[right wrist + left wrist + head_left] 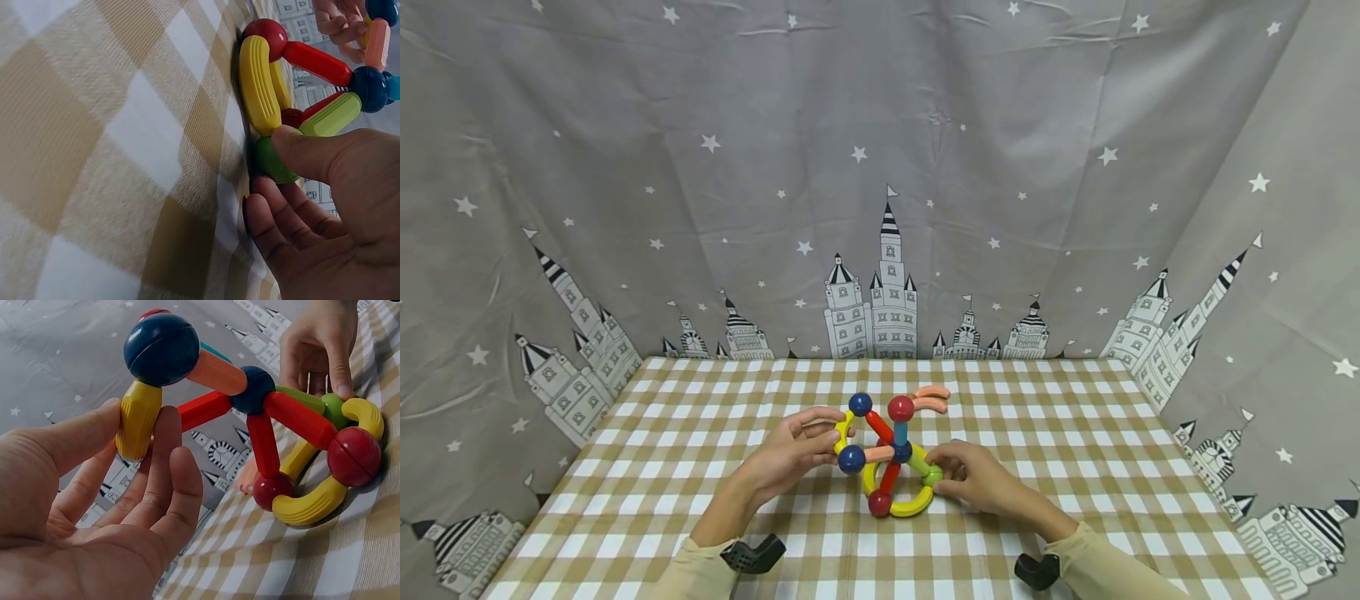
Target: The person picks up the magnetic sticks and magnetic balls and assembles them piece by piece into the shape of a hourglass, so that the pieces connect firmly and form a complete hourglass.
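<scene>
A magnetic ball-and-rod structure stands on the checked cloth, its base a ring of curved yellow rods (912, 505) with red balls and a green ball (272, 160). Straight red and light green rods rise from it to a central blue ball (253, 389). Above that, a teal rod carries a red ball (901, 408). My left hand (793, 452) pinches a curved yellow rod (139, 420) between thumb and fingers; this rod joins two blue balls (852, 459) on the structure's left. Low on the right, my right hand (981, 480) holds the green ball between thumb and fingers.
Two loose curved salmon rods (931, 405) lie behind the structure. The checked tablecloth (700, 433) covers the table. A grey curtain (970, 208) with printed castles and stars hangs behind and at both sides.
</scene>
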Demonstrator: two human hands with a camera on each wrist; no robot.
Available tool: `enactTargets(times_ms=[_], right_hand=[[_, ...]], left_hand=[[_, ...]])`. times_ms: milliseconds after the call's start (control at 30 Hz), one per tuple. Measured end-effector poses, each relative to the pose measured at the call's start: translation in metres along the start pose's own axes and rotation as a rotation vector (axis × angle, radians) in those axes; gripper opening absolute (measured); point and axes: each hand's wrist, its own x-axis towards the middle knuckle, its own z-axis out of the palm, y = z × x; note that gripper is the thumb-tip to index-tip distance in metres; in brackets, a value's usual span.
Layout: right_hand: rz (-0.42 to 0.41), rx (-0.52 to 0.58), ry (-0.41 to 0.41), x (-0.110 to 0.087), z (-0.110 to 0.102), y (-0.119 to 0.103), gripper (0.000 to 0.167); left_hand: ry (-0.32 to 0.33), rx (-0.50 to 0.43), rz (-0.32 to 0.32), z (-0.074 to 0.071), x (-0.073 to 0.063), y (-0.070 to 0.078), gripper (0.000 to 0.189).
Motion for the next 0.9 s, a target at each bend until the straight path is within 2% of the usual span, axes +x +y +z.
enactTargets(times_ms=[200,400,467,533,667,767,900], right_hand=[[0.015,0.001,-0.020,0.005,0.001,-0.003,0.027],[0.067,0.027,-0.142,0.011,-0.016,-0.004,0.037],[0.072,0.034,-0.155,0.015,-0.024,-0.004,0.040],[0.064,0.018,-0.119,0.020,-0.031,-0.002,0.040],[0.051,-0.021,0.024,0.033,-0.038,0.006,0.036],[0.088,-0.020,0.110,0.045,-0.036,0.013,0.036],[0.147,0.000,0.177,0.059,-0.031,0.023,0.037]], left_hand=[[0.024,0.001,-0.014,-0.005,-0.003,0.000,0.026],[0.016,0.004,-0.009,-0.007,-0.003,-0.002,0.026],[0.016,0.005,-0.010,-0.007,-0.003,-0.003,0.026],[0.020,0.009,-0.013,-0.007,-0.002,-0.003,0.027],[0.027,0.014,-0.018,-0.006,-0.001,-0.002,0.029],[0.034,0.012,-0.018,-0.005,-0.001,-0.001,0.029],[0.028,-0.001,-0.013,-0.005,-0.001,-0.002,0.028]])
